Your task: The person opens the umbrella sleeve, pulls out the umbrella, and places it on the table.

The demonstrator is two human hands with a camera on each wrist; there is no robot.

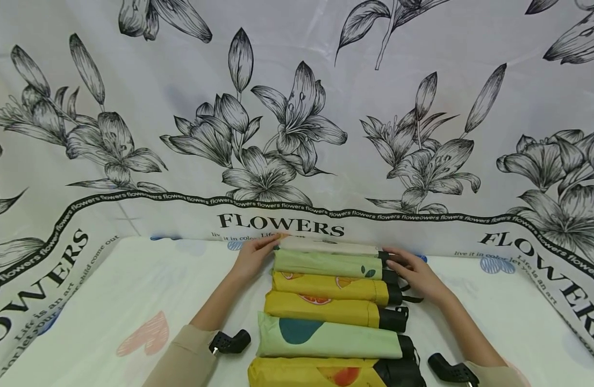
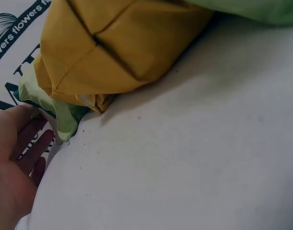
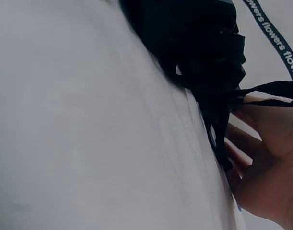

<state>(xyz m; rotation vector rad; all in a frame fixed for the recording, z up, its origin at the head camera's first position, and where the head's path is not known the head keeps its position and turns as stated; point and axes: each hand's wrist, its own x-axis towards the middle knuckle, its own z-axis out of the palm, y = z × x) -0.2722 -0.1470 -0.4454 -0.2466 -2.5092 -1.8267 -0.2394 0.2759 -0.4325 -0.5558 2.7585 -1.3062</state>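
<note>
Several folded umbrellas lie side by side in a row running away from me on the white cloth (image 1: 132,290). Farthest is a cream umbrella (image 1: 330,246), then a light green one (image 1: 326,264) and a yellow one (image 1: 333,286). My left hand (image 1: 253,255) touches the left tips of the cream and green umbrellas with straight fingers. In the left wrist view the left hand (image 2: 14,163) lies beside the green tip (image 2: 64,120), below a yellow canopy (image 2: 112,48). My right hand (image 1: 415,271) rests flat against the black handles (image 1: 391,269). The right wrist view shows its fingers (image 3: 266,163) beside the handles (image 3: 208,52) and a strap (image 3: 275,91).
Nearer umbrellas are yellow (image 1: 321,309), light green with a teal spot (image 1: 326,338) and yellow (image 1: 316,373) at the front edge. A floral backdrop printed FLOWERS (image 1: 279,224) rises just behind the row. White cloth spreads to both sides.
</note>
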